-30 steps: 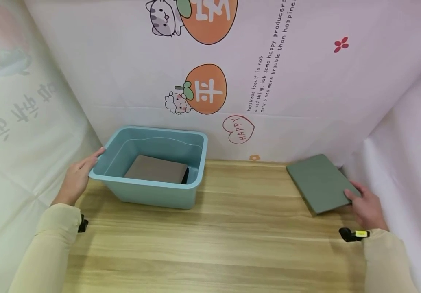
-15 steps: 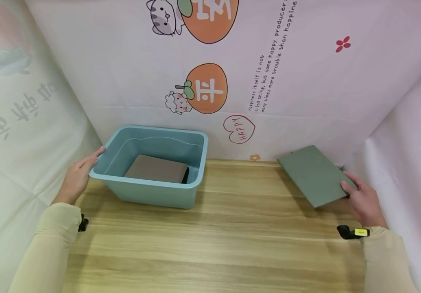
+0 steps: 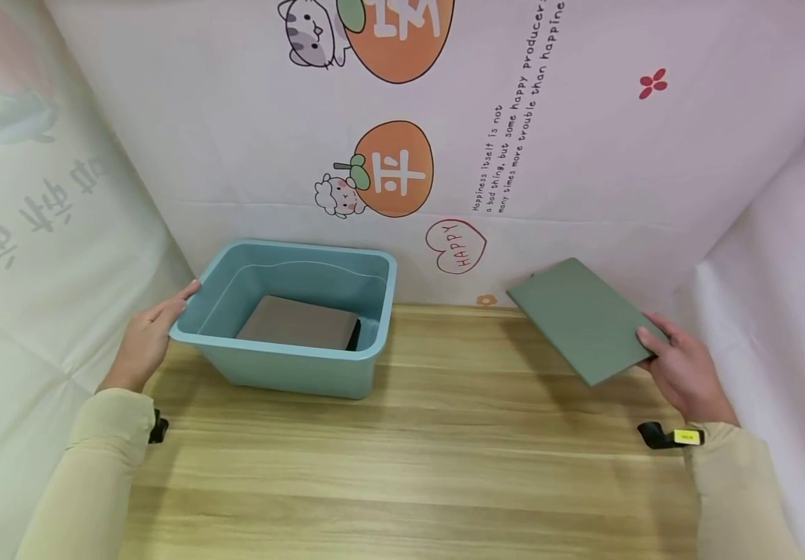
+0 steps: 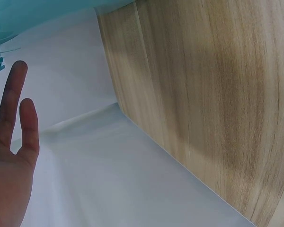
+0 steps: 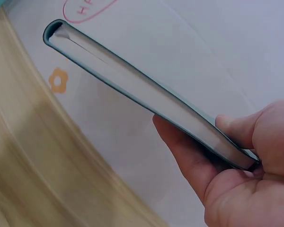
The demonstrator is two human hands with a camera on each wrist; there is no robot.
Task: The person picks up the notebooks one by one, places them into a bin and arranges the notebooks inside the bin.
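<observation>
A green hardcover book [image 3: 584, 319] is held up at the right, tilted above the table, its cream page edges [image 5: 146, 90] showing in the right wrist view. My right hand [image 3: 685, 369] grips its near right edge, thumb on the upper cover and fingers underneath. At the left stands a blue-green plastic bin [image 3: 290, 372]. Inside it lies a grey-brown book-like item [image 3: 297, 323] with a dark edge. My left hand [image 3: 146, 338] rests against the bin's left rim; in the left wrist view two of its fingers [image 4: 29, 123] are straight.
The wood-grain table [image 3: 402, 474] runs in front of the bin and under the book. A printed white sheet [image 3: 556, 179] rises behind, close to the bin and the book's far corner. White sheets [image 3: 787, 295] also flank both sides.
My right hand has lifted the green book off the table and carried it leftward, toward the back sheet. The left hand and the bin have stayed put.
</observation>
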